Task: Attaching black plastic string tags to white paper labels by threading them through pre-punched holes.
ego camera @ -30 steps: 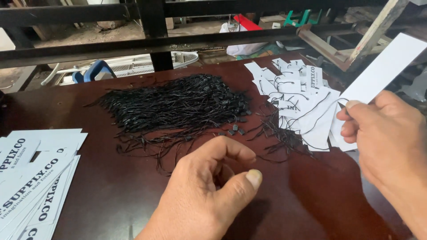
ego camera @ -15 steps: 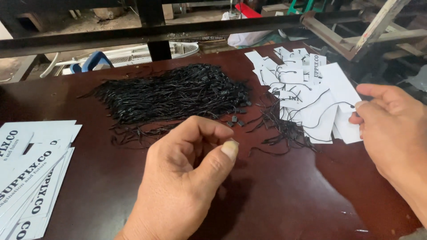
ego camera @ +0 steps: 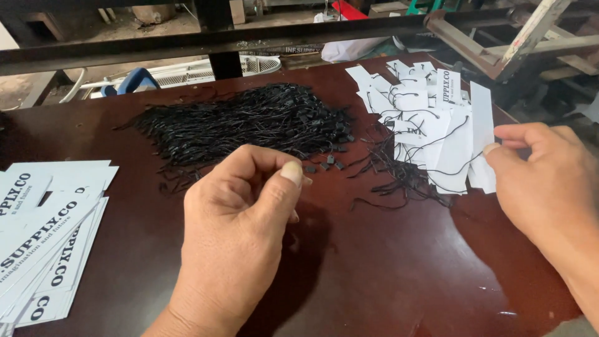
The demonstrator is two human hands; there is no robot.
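My left hand (ego camera: 237, 237) hovers over the middle of the dark brown table (ego camera: 387, 274). Its thumb and fingertips are pinched together just in front of a heap of thin black strings (ego camera: 249, 122); I cannot make out a string between them. My right hand (ego camera: 549, 181) is at the right edge, thumb and forefinger pinching the side of a long white paper tag (ego camera: 482, 125). That tag lies on a pile of white tags with black strings threaded through them (ego camera: 424, 118).
A fanned stack of white printed tags (ego camera: 43, 237) lies at the table's left front. Loose black strings (ego camera: 399, 178) trail between the heap and the strung tags. Behind the table runs a dark metal bar (ego camera: 249, 40), with wooden frames and clutter beyond.
My right hand brought the white tag down from the air onto the pile of strung tags. My left hand stayed pinched and shifted slightly toward the string heap.
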